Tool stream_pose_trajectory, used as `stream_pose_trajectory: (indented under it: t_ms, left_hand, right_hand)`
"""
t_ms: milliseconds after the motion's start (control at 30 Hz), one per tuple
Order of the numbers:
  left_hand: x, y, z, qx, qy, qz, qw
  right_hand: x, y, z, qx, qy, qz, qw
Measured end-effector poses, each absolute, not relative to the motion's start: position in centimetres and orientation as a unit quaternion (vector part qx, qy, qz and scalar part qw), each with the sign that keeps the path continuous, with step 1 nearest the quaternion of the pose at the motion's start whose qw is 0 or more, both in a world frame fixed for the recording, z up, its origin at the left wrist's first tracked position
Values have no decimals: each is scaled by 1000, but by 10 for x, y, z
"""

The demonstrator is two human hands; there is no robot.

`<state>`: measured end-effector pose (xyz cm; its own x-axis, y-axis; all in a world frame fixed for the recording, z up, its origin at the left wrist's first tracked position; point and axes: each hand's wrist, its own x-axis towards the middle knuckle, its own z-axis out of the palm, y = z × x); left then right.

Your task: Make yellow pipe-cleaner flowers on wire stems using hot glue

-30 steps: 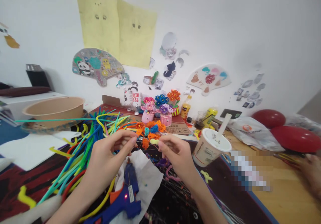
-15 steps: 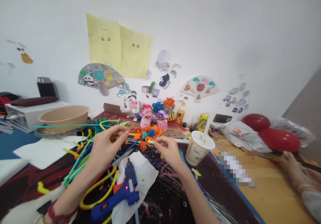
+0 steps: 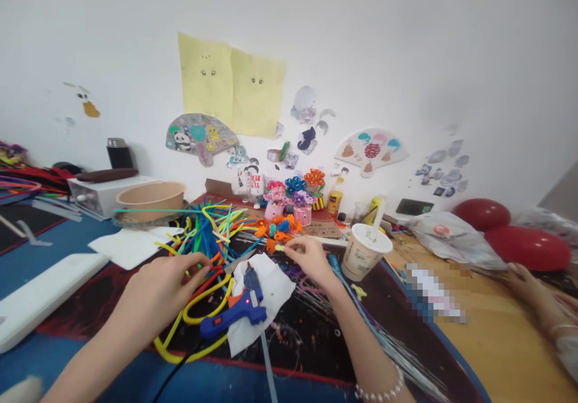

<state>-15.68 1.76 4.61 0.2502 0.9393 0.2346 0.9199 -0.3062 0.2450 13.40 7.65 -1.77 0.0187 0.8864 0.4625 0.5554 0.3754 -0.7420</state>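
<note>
My left hand [image 3: 166,284] has its fingers pinched over the pile of coloured pipe cleaners [image 3: 205,234] on the dark mat; what they grip I cannot make out. My right hand [image 3: 308,257] is closed in a pinch on a small yellow-green piece [image 3: 279,248] at the edge of a bunch of orange and blue pipe-cleaner flowers [image 3: 275,232]. A blue glue gun [image 3: 235,312] with a red light lies on a white paper towel [image 3: 266,297] between my hands. Scissors [image 3: 240,260] lie just above it.
A paper cup with a straw [image 3: 363,255] stands right of my right hand. Small flower pots [image 3: 295,201], bottles and a brown bowl [image 3: 150,198] line the back. Red balloons [image 3: 528,246] and a plastic bag [image 3: 445,236] lie right. Another person's hand [image 3: 533,288] rests at the right edge.
My left hand has let go of the flower bunch and dropped left and down onto the pipe-cleaner pile. My right hand stays pinched at the flowers. The camera has pulled back.
</note>
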Motion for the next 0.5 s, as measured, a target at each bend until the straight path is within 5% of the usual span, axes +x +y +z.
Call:
stream_pose_trajectory:
  t_ms: [500]
  left_hand:
    - [-32, 50, 53, 944, 311, -68, -83]
  right_hand:
    - [135, 67, -5, -530, -617, 116, 569]
